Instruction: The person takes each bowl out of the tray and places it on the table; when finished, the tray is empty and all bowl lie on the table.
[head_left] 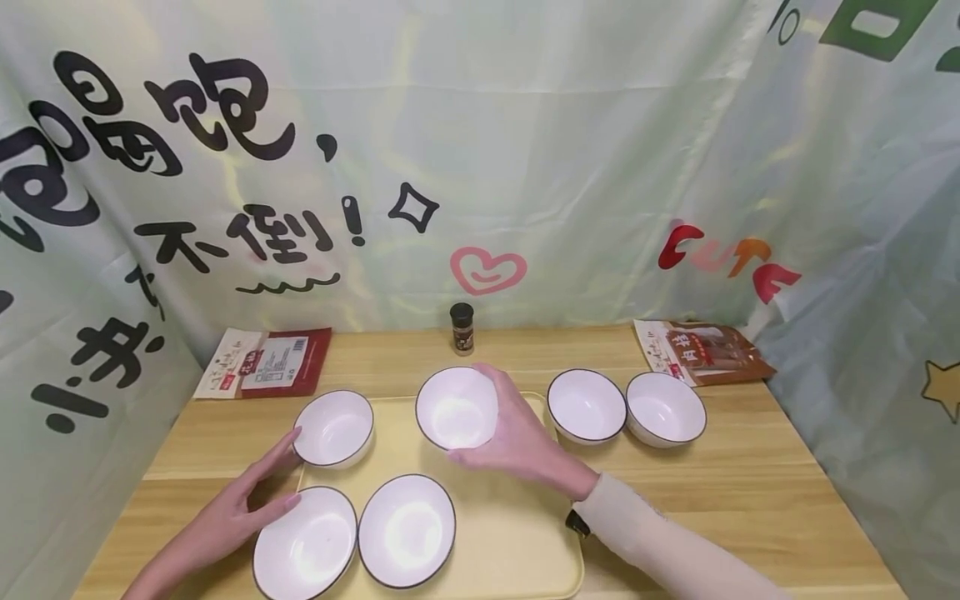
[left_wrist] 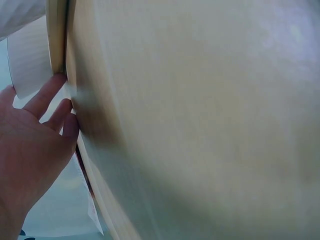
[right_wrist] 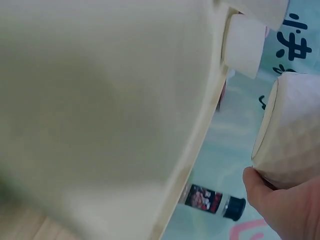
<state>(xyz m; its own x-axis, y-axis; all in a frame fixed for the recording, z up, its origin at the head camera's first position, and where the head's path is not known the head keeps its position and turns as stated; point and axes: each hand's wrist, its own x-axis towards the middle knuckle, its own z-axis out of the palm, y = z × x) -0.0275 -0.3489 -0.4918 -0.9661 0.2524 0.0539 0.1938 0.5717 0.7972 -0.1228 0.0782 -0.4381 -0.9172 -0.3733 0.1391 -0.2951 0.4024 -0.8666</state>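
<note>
My right hand (head_left: 521, 437) grips a white dark-rimmed bowl (head_left: 453, 410) at its right side, over the back of the cream tray (head_left: 517, 533). The right wrist view shows the ribbed outside of this bowl (right_wrist: 295, 130) raised off the tray. At the left, my left hand (head_left: 228, 512) has its fingers spread. Its fingertips are at the edge of a bowl (head_left: 334, 427) on the tray's back left corner, and its thumb lies at the rim of the front left bowl (head_left: 303, 546). Another bowl (head_left: 407, 531) stands right beside that front one.
Two more bowls (head_left: 587, 405) stand side by side at the tray's right back corner and beyond. A black-capped seasoning jar (head_left: 462, 329) is at the back. Food packets lie at the back left (head_left: 273, 364) and back right (head_left: 701, 352), before a printed curtain (head_left: 570, 167).
</note>
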